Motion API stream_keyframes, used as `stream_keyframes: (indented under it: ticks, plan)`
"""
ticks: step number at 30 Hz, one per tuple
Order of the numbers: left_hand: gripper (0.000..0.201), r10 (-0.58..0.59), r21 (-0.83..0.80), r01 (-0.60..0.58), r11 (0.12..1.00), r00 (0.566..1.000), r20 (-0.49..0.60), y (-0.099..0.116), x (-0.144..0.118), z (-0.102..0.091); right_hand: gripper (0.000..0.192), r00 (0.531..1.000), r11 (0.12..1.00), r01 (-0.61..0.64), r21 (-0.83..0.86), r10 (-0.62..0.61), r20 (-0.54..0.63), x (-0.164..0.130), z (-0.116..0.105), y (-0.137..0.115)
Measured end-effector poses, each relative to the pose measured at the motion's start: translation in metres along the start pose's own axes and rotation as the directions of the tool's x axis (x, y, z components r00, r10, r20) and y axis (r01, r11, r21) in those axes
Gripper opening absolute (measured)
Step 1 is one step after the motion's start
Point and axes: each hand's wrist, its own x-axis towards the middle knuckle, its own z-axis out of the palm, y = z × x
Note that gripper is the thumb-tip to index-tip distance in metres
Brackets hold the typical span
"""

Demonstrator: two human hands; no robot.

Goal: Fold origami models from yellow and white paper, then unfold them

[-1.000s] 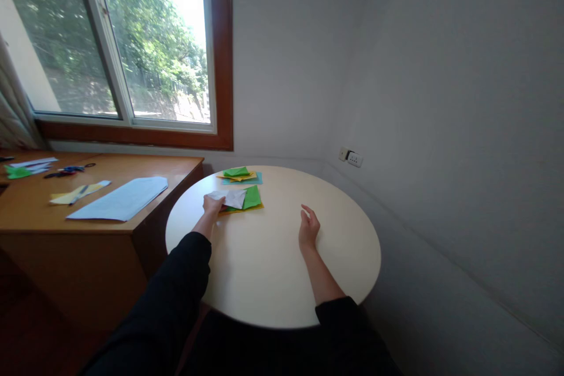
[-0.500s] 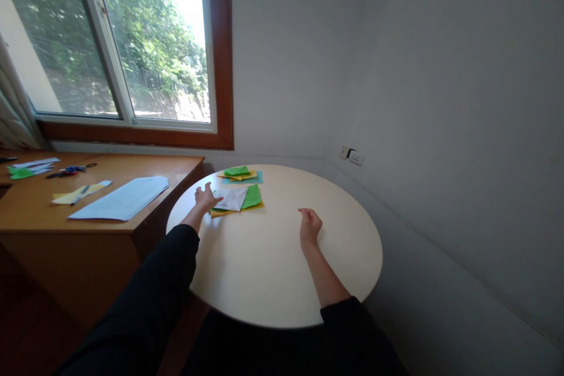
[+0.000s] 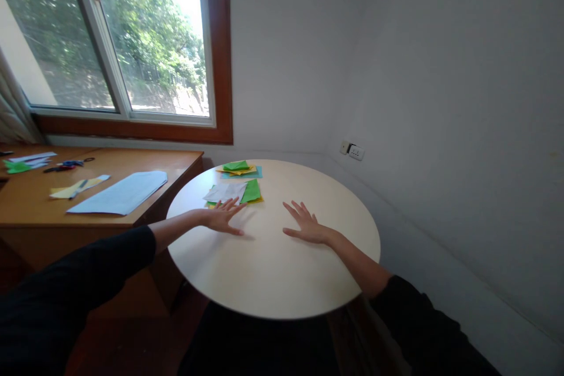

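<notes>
My left hand [image 3: 222, 218] is open with fingers spread over the round white table [image 3: 273, 282], just in front of a small pile of paper. On top of that pile lies a white paper [image 3: 225, 191], beside a green paper [image 3: 251, 190], with yellow edges showing underneath. Nothing is in my right hand [image 3: 305, 225], which is also open, its fingers spread above the right half of the tabletop. Farther back is a second pile, with a green paper [image 3: 236, 165] above yellow and light blue ones.
A brown desk [image 3: 101, 160] stands at the left with a large white sheet [image 3: 126, 192], a yellow paper [image 3: 70, 190] with a pen on it, and scissors [image 3: 73, 163]. A wall socket [image 3: 356, 153] is behind the table at the right.
My left hand has left the nearer pile and come right and toward me. My right hand has gone from a closed fist to open, fingers spread.
</notes>
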Motion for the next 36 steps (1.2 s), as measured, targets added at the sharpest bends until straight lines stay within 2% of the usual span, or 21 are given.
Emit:
stream_keyframes:
  ticks: [4, 7, 15, 21, 30, 36]
  plan:
    - [0.116, 0.08, 0.033, -0.083, 0.996, 0.992, 0.102, 0.02, -0.009, 0.018, 0.094, 0.984, 0.994, 0.028, -0.101, -0.009, 0.179, -0.007, -0.003, -0.018]
    - [0.117, 0.078, 0.022, -0.083, 0.996, 0.983, 0.166, 0.029, -0.013, 0.022, 0.102, 0.953, 0.993, 0.017, -0.121, 0.02, 0.303, -0.006, -0.002, -0.022]
    - [0.116, 0.045, -0.023, -0.041, 0.999, 0.975, 0.219, 0.036, -0.019, 0.031, 0.117, 0.897, 0.992, -0.03, -0.123, 0.081, 0.435, 0.007, 0.013, -0.019]
    - [0.119, 0.032, -0.052, -0.021, 0.998, 0.974, 0.222, 0.036, -0.017, 0.035, 0.12, 0.872, 0.985, -0.06, -0.161, 0.13, 0.472, 0.017, 0.023, -0.014]
    - [0.121, 0.011, -0.057, 0.001, 0.998, 0.977, 0.213, 0.037, -0.013, 0.036, 0.129, 0.855, 0.984, -0.065, -0.163, 0.139, 0.5, 0.024, 0.025, -0.011]
    - [0.13, -0.045, -0.036, 0.057, 0.998, 0.963, 0.267, 0.042, -0.002, 0.036, 0.133, 0.84, 0.981, -0.06, -0.183, 0.149, 0.522, 0.029, 0.027, -0.006]
